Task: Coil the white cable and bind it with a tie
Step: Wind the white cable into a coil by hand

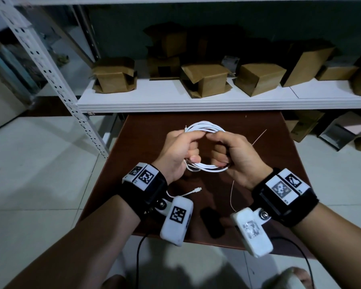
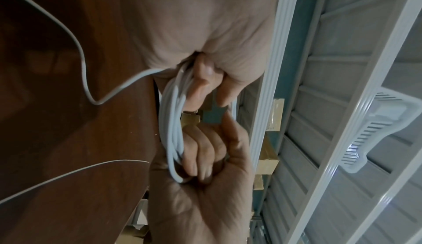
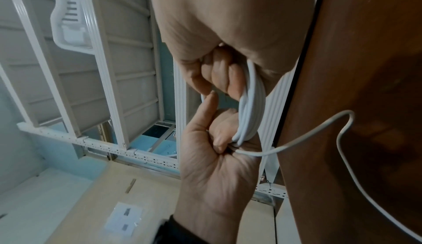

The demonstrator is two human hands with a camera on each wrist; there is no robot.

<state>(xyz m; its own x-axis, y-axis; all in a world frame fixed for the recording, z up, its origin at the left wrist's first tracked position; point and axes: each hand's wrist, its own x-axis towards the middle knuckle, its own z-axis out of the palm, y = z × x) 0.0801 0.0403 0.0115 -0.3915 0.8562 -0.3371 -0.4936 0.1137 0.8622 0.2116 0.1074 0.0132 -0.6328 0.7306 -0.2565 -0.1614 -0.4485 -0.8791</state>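
Note:
The white cable (image 1: 205, 126) is wound into a coil of several loops, held above the brown table (image 1: 146, 130). My left hand (image 1: 191, 150) grips the coil's left side, fingers curled round the bundle (image 2: 173, 121). My right hand (image 1: 218, 148) grips the right side, with its fingers wrapped round the strands (image 3: 251, 107). Index fingertips and thumbs meet over the top of the coil. A loose cable tail with its plug (image 1: 199, 189) trails onto the table below my left wrist. One thin wire tie (image 1: 258, 136) lies right of my right hand, another (image 1: 231, 195) below its heel.
A dark flat object (image 1: 212, 223) lies near the table's front edge. Behind the table a white shelf (image 1: 217, 103) carries several cardboard boxes (image 1: 204, 79). A perforated shelf post (image 1: 56, 80) slants down at the left. More boxes sit on the floor at the right (image 1: 342, 130).

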